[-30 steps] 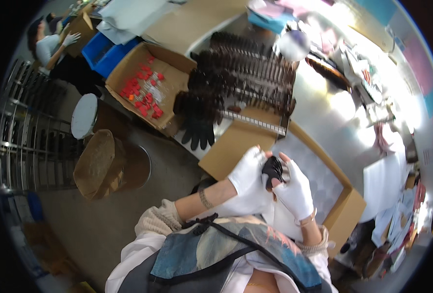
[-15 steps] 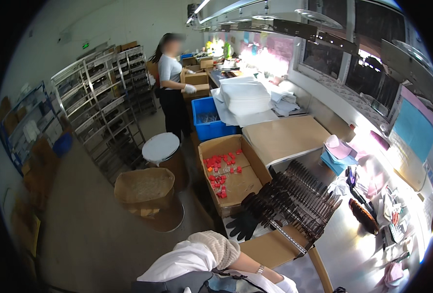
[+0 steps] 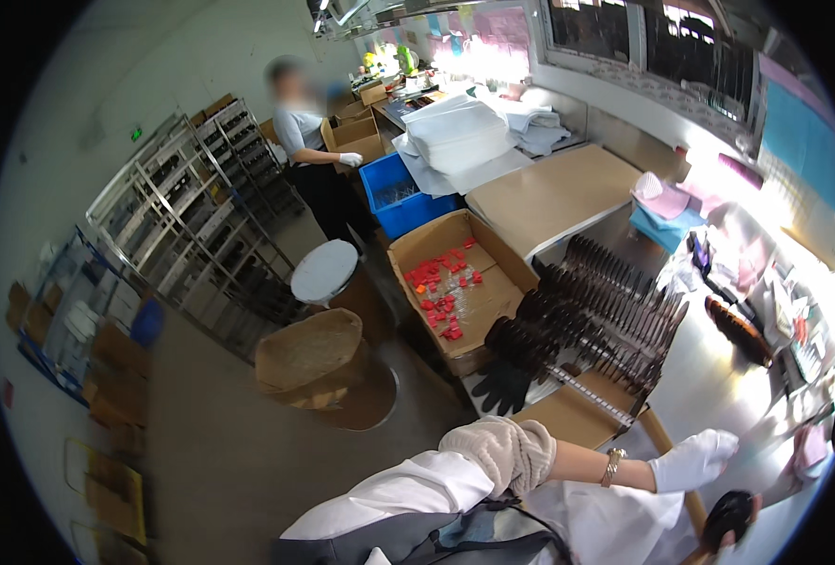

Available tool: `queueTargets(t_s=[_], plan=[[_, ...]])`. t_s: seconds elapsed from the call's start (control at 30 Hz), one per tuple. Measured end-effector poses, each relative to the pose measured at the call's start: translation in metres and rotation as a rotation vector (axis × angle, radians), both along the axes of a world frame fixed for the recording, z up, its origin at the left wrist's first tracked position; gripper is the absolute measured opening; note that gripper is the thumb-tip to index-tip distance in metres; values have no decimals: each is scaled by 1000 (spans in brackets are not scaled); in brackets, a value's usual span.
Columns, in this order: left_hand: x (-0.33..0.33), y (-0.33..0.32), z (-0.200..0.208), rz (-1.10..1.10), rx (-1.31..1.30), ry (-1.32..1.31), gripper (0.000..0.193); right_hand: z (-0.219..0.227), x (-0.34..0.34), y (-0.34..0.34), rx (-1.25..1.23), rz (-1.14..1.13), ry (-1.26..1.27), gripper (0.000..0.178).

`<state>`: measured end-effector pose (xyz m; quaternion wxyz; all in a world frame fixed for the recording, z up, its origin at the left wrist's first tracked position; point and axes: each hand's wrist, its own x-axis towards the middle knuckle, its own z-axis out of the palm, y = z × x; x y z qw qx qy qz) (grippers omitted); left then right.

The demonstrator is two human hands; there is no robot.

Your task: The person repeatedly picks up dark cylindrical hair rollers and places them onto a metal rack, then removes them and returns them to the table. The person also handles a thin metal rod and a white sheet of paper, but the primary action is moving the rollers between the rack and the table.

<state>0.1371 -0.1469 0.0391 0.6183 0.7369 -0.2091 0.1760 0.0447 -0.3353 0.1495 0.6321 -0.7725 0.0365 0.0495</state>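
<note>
Since half a second ago the view has dropped slightly and both hands, then out of the picture, have come into the near right corner.

Near: left hand [image 3: 695,459], in a white glove, reaches right from a pushed-up beige cuff, a metal bracelet [image 3: 611,466] on the wrist. Its fingers lie loosely together and flat, gripping nothing, just above and left of the dark round object [image 3: 728,516]; whether they touch it cannot be told.

Right hand [image 3: 739,539]: mostly cut off by the picture's rim. Only a little shows under and beside the dark round object, which it appears to hold; the spread of its fingers cannot be told. The object, black and glossy, sits at the near right edge over the pale worktop [image 3: 719,377]; its kind is hard to make out.

Near, centre: white coat and a dark apron strap, partly cut off by the lower edge.

Middle: rack of dark glossy pieces [image 3: 606,315] in rows on the worktop; black gloves [image 3: 504,384] hang at its near left end. Left of it, an open cardboard box [image 3: 460,287] holds small red parts. Left again, on the floor, a brown drum [image 3: 319,367] and a white-topped round stool [image 3: 324,270].

Far: blue crate [image 3: 401,195], a stack of white sheets [image 3: 460,132], metal shelving [image 3: 187,226] at far left, and another person [image 3: 309,160] in a white glove standing at cartons. The far bench under the windows is washed out by glare.
</note>
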Motion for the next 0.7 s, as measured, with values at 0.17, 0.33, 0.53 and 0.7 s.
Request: queueTargets(t_s=[0.17, 0.33, 0.53, 0.7], plan=[[-43, 12, 17, -488, -1112, 1004, 42, -44, 8, 80, -174, -142, -455, 56], [-70, 68, -24, -749, -1459, 1066, 28, -29, -11, 126, -581, 516, -691, 76], [-119, 94, -13, -326, -1235, 1171, 31, -59, 1, 160, -645, 806, -519, 100], [-141, 118, -50, -506, -1386, 1276, 41, -66, -6, 162, -590, 916, -392, 88]])
